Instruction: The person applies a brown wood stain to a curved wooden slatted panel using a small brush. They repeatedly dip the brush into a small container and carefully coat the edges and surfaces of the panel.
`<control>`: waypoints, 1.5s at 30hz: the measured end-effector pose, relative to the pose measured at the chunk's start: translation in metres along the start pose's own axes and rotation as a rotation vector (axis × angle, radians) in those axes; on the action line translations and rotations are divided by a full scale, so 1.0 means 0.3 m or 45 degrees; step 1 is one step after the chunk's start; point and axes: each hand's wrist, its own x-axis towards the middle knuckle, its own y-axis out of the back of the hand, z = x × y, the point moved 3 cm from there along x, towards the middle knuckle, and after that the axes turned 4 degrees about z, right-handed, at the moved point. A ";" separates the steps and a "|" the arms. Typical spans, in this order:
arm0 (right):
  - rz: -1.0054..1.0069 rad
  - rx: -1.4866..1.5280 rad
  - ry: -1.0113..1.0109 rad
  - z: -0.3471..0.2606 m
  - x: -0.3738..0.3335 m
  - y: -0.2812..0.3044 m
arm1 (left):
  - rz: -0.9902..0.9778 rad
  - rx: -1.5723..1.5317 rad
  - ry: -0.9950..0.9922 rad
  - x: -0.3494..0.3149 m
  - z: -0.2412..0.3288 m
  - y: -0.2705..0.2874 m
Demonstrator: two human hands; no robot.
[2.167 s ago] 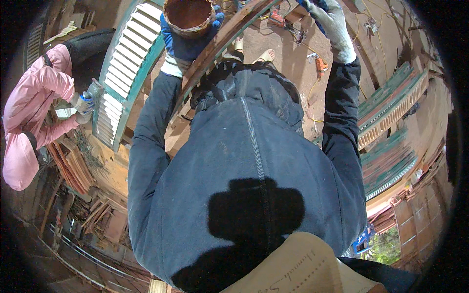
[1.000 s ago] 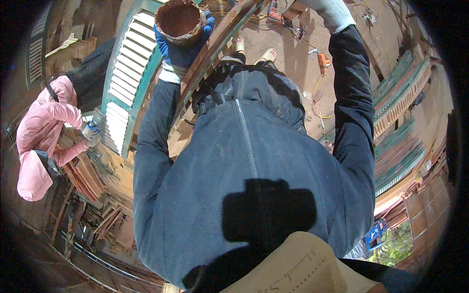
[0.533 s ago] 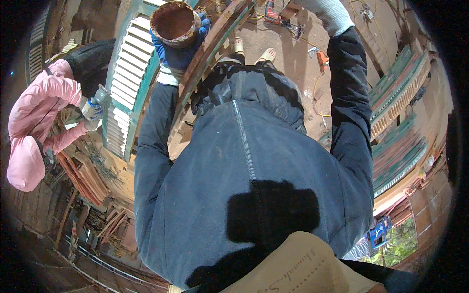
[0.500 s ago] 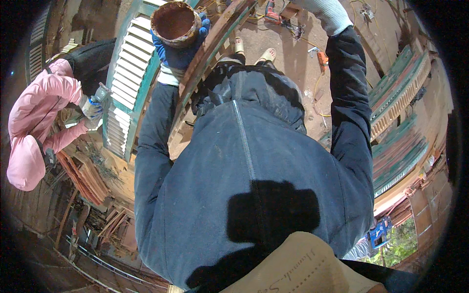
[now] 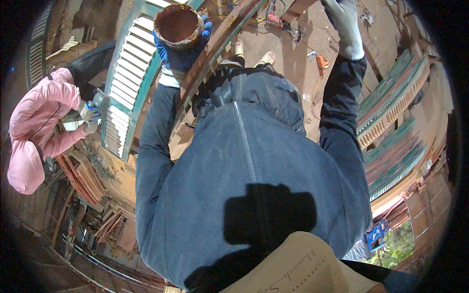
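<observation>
We cup the round, rust-brown paint-caked pot (image 5: 177, 24) in our blue-gloved left hand (image 5: 181, 51), upright above the curved wooden beam (image 5: 215, 53); our grey-gloved right hand (image 5: 346, 22) reaches up, grip unclear.

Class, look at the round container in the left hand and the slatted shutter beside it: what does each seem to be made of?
The round container in the left hand looks like rusty metal or fired clay: a dull red-brown, rough inside with a worn rim; the look leaves it open. The slatted shutter seems painted wood: a teal frame around pale, evenly spaced slats.
</observation>
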 end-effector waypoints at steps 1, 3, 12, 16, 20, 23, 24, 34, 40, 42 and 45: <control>0.038 0.108 -0.203 0.069 -0.035 0.015 | 0.002 -0.025 0.020 0.006 -0.004 0.003; -0.036 -0.343 0.237 0.194 -0.159 0.034 | -0.048 -0.337 0.045 0.005 -0.011 -0.001; 0.130 0.437 -0.336 0.235 -0.381 -0.121 | -0.231 -0.513 0.111 0.014 -0.064 0.068; 0.457 -0.091 0.283 0.163 -0.099 -0.081 | -0.200 -1.184 0.422 0.026 -0.076 0.110; 0.470 -0.470 0.878 0.030 0.225 -0.192 | -0.070 -0.901 0.322 0.000 -0.033 0.131; -0.027 -0.784 0.491 0.165 0.304 -0.229 | -0.057 -1.710 0.565 -0.037 0.028 0.117; -0.014 -0.800 0.494 0.193 0.287 -0.230 | -0.024 -1.707 0.554 -0.045 0.052 0.109; 0.026 -0.759 0.602 0.173 0.457 -0.087 | 0.163 0.083 -0.167 -0.026 0.042 0.207; -0.048 -0.671 0.549 0.208 0.484 -0.035 | 0.199 0.455 -0.418 0.073 0.120 0.147; -0.040 -0.705 0.503 0.192 0.466 -0.015 | 0.048 -0.566 -0.070 0.106 0.069 0.140; -0.034 -0.601 0.511 0.205 0.455 -0.044 | -0.256 -1.451 0.252 0.137 0.254 -0.187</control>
